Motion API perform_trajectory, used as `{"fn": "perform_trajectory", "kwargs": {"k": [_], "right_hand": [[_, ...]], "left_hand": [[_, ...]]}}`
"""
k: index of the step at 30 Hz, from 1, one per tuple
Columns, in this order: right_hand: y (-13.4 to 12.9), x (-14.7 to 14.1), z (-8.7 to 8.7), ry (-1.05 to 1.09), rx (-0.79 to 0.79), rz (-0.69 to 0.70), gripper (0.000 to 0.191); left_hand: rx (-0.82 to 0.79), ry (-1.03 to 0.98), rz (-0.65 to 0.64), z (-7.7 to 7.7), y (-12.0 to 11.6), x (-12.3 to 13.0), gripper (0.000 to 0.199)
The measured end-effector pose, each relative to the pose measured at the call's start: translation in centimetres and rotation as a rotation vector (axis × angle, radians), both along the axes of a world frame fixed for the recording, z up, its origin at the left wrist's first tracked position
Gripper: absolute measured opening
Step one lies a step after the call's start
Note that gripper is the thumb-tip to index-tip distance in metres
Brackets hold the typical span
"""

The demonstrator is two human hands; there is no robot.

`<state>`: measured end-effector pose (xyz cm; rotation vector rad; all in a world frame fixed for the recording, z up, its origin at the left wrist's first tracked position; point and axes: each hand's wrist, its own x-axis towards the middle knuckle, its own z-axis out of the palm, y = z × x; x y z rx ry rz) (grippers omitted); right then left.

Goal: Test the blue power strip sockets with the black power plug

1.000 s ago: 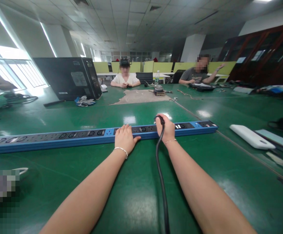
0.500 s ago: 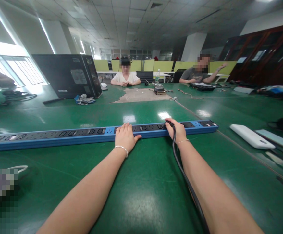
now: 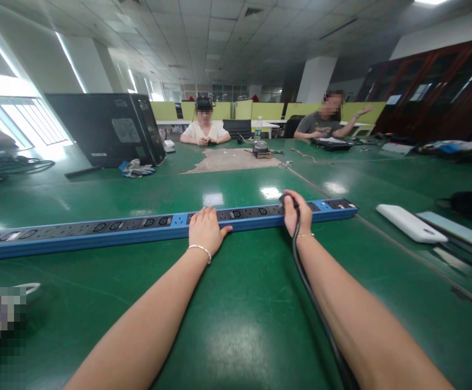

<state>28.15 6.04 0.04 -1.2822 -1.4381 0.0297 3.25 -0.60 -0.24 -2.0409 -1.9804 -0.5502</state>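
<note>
A long blue power strip (image 3: 138, 235) with black sockets lies across the green table (image 3: 236, 303). My left hand (image 3: 207, 230) rests flat on its middle part, fingers over the top and thumb out along the front side. Further right, my right hand (image 3: 297, 215) is closed round the plug (image 3: 283, 200) of a black cable (image 3: 307, 287), just over the strip's sockets. Whether the plug touches the strip cannot be made out. The cable runs down toward me, beside my right forearm.
A black computer case (image 3: 106, 130) stands at the back left, with gloves (image 3: 137, 169) before it. A white device (image 3: 410, 223) lies to the right. Two people sit across the table (image 3: 204, 130), (image 3: 325, 122) near a bottle (image 3: 258, 129).
My right hand has risen a little with the plug and shifted slightly right along the strip. My left hand stays on the strip. The whole view has shifted slightly.
</note>
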Motion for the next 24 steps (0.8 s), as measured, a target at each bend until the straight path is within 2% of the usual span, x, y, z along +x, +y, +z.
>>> {"fn": "perform_trajectory", "kwargs": {"k": [2, 4, 7, 9, 16, 24], "right_hand": [[0.9, 2.1, 0.2, 0.157, 0.101, -0.097, 0.04], [1.6, 4.7, 0.0, 0.184, 0.108, -0.078, 0.041], [2.3, 8.0, -0.7, 0.187, 0.003, -0.062, 0.038], [2.6, 9.2, -1.0, 0.141, -0.044, -0.046, 0.035], [3.4, 10.7, -0.9, -0.018, -0.101, -0.035, 0.033], [2.4, 11.2, -0.5, -0.304, -0.164, 0.039, 0.034]], "left_hand": [[-0.001, 0.001, -0.002, 0.0, 0.0, 0.0, 0.066], [-0.001, 0.004, 0.0, -0.1, 0.1, 0.0, 0.066], [0.006, 0.008, 0.0, -0.1, 0.1, 0.0, 0.067], [0.012, 0.011, 0.001, -0.2, 0.1, 0.0, 0.067], [0.004, 0.01, -0.004, -0.2, 0.0, 0.0, 0.066], [0.01, 0.035, 0.004, -0.1, 0.0, 0.1, 0.067]]}}
